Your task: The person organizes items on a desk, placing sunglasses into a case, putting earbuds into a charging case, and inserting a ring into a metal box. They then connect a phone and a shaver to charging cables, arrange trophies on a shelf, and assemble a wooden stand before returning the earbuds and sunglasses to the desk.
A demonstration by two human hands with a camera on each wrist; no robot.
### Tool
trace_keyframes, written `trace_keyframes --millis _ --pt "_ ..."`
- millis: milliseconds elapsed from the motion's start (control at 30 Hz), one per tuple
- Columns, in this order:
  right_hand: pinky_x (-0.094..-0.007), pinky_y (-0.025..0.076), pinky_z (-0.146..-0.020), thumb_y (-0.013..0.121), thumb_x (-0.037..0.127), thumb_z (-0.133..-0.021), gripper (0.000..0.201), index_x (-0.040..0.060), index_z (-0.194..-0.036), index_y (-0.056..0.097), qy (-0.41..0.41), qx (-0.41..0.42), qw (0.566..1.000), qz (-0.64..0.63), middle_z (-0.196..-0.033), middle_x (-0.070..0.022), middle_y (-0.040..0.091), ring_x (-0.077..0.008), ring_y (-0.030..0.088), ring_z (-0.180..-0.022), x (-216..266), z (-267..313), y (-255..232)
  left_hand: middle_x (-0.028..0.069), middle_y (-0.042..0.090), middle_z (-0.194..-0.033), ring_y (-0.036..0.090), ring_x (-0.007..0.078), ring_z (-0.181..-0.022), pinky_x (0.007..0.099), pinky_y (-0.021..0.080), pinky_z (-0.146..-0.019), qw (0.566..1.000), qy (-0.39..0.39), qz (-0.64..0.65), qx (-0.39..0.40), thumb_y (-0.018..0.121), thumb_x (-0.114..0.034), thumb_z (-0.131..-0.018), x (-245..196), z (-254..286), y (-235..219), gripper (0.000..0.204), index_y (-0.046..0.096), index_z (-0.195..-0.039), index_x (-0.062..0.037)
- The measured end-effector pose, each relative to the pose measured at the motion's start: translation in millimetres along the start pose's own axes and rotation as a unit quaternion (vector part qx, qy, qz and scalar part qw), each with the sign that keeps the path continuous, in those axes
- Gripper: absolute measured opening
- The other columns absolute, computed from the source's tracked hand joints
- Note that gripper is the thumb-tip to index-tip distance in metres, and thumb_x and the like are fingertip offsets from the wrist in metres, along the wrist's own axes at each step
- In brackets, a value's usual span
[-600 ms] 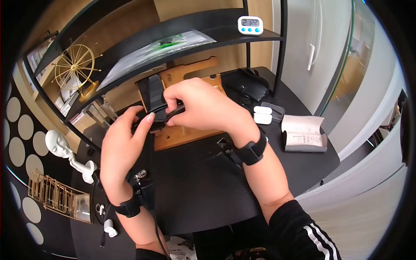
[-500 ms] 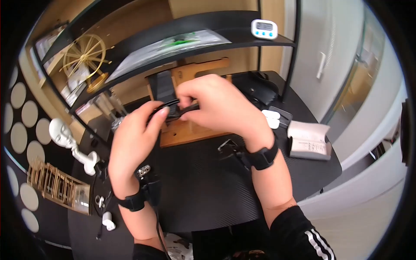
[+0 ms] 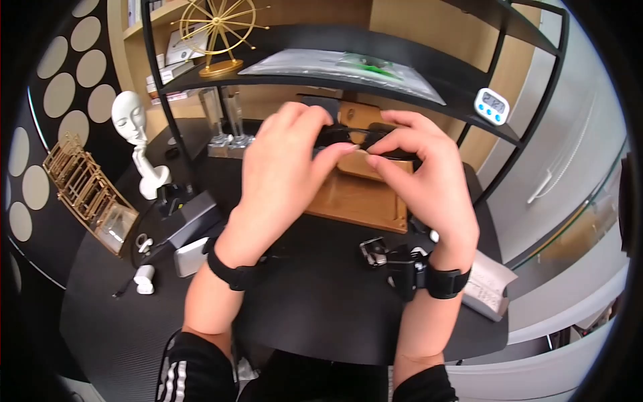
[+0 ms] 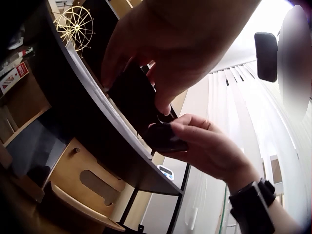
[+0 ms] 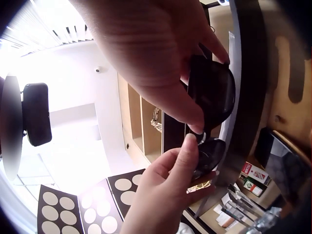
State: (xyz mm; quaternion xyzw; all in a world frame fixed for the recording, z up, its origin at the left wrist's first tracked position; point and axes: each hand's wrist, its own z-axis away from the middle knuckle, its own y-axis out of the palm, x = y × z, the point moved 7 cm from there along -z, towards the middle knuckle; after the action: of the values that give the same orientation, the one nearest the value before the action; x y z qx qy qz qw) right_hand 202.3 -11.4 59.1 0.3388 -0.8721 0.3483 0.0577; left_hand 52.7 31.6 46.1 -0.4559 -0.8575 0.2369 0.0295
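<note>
A pair of black sunglasses (image 5: 211, 92) is held between both hands over the far part of the desk, its dark lenses large in the right wrist view. My left hand (image 3: 281, 167) pinches one side, thumb and fingers curled at the frame. At the other lens (image 4: 165, 136) the right hand (image 3: 432, 177) grips with thumb and fingertips. Both thumb tips come close together near the nose bridge. Fingers hide part of the frame in every view. Behind the hands stands a wooden stand (image 3: 362, 201) on the black desk.
A black shelf (image 3: 462, 110) crosses behind the hands, bearing a white timer (image 3: 491, 107), a plastic bag (image 3: 295, 63) and a gold wheel ornament (image 3: 216, 23). Left are a white bust (image 3: 130, 120) and a dark grey box (image 3: 191, 218). A lined case (image 3: 489, 285) lies by the right wrist.
The head view has swung left, so the scene sits further right. The hands, earlier tilted together over the stand, now hold the sunglasses side by side, level between them.
</note>
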Motion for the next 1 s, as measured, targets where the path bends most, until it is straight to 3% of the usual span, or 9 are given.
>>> trace_keyframes --millis 167,200,233,367,567,633,800,900,1000 --pt "-0.0328 0.045 -0.084 0.071 0.004 -0.069 0.015 0.0048 -0.084 0.069 -0.026 -0.024 0.999 0.01 -0.115 -0.014 0.059 -0.027 0.057 -0.107 -2.7 -0.1 -7.8 0.0075 0.048 -0.089 0.055 0.0206 -0.076 0.0276 0.049 -0.059 0.998 -0.039 0.021 -0.05 0.072 -0.005 -0.07 3.4 0.8 1.8 0.023 0.054 -0.083 -0.0008" --pt "-0.0331 0.045 -0.087 0.072 0.002 -0.066 0.023 0.0047 -0.088 0.068 0.05 -0.018 0.995 -0.08 -0.116 -0.013 0.059 -0.0267 0.056 -0.108 -5.5 0.2 -9.9 0.0078 0.046 -0.089 0.054 0.0218 -0.074 0.0283 0.047 -0.058 0.997 -0.036 0.023 -0.058 0.07 -0.001 -0.072 1.4 1.6 0.9 0.02 0.052 -0.08 -0.0002" --pt "-0.0331 0.045 -0.087 0.072 0.002 -0.066 0.023 0.0047 -0.088 0.068 0.049 -0.019 0.996 -0.074 -0.116 -0.013 0.059 -0.0267 0.056 -0.108 -5.6 0.3 -11.9 0.0095 0.047 -0.09 0.052 0.0262 -0.073 0.035 0.043 -0.06 0.997 -0.022 0.015 -0.07 0.072 -0.005 -0.071 -1.0 1.8 -0.6 0.021 0.052 -0.079 -0.0034" --pt "-0.0332 0.044 -0.09 0.074 0.0 -0.06 0.048 0.008 -0.106 0.062 -0.014 -0.053 0.998 0.002 -0.115 -0.0119 0.059 -0.0271 0.056 -0.109 -6.0 2.5 -20.6 0.0095 0.046 -0.087 0.049 0.0241 -0.068 0.0326 0.042 -0.056 0.993 0.011 0.039 -0.107 0.07 -0.003 -0.074 -8.8 1.7 -2.6 0.02 0.051 -0.077 -0.0017" --pt "-0.0363 0.044 -0.093 0.074 0.004 -0.066 0.057 0.0093 -0.119 0.055 0.035 -0.055 0.997 -0.029 -0.118 -0.0114 0.057 -0.0243 0.055 -0.109 -12.8 3.4 -24.1 0.0099 0.047 -0.086 0.049 0.0219 -0.07 0.0304 0.041 -0.055 0.98 0.064 0.064 -0.175 0.073 0.001 -0.07 -19.2 2.6 -13.9 0.025 0.048 -0.074 -0.0019" --pt "-0.0347 0.046 -0.089 0.072 0.005 -0.07 0.051 0.0028 -0.116 0.053 0.02 -0.077 0.995 -0.066 -0.113 -0.0142 0.058 -0.0285 0.057 -0.104 -11.9 3.7 -23.3 0.0108 0.051 -0.089 0.05 0.0223 -0.077 0.0295 0.041 -0.068 0.978 0.06 0.074 -0.187 0.07 0.002 -0.072 -19.2 4.5 -18.0 0.026 0.045 -0.075 -0.0028" --pt "-0.0345 0.046 -0.089 0.069 0.005 -0.075 0.059 0.0069 -0.13 0.045 0.034 -0.071 0.989 -0.128 -0.123 -0.0125 0.053 -0.0229 0.055 -0.108 -9.5 3.1 -18.2 0.0103 0.05 -0.088 0.05 0.0207 -0.08 0.0272 0.041 -0.071 0.97 0.089 0.07 -0.213 0.066 0.001 -0.076 -15.7 1.5 -25.6 0.022 0.044 -0.079 -0.0028" --pt "-0.0357 0.045 -0.089 0.069 0.008 -0.075 0.068 0.0086 -0.136 0.039 0.037 -0.076 0.978 -0.189 -0.127 -0.0147 0.049 -0.0242 0.055 -0.108 -8.6 4.5 -18.8 0.0082 0.049 -0.083 0.048 0.0171 -0.072 0.0252 0.04 -0.065 0.965 0.01 0.159 -0.209 0.067 -0.004 -0.079 1.7 -1.1 -23.8 0.02 0.047 -0.083 -0.0023" --pt "-0.0371 0.043 -0.093 0.077 0.016 -0.066 0.074 0.0081 -0.133 0.043 -0.002 -0.039 0.965 -0.259 -0.127 -0.0138 0.05 -0.0235 0.052 -0.112 4.3 4.2 -15.6 -0.0026 0.048 -0.082 0.045 0.0039 -0.077 0.0186 0.038 -0.07 0.929 -0.125 0.326 -0.124 0.058 -0.007 -0.088 21.0 -4.7 -9.1 0.009 0.049 -0.091 -0.0028"
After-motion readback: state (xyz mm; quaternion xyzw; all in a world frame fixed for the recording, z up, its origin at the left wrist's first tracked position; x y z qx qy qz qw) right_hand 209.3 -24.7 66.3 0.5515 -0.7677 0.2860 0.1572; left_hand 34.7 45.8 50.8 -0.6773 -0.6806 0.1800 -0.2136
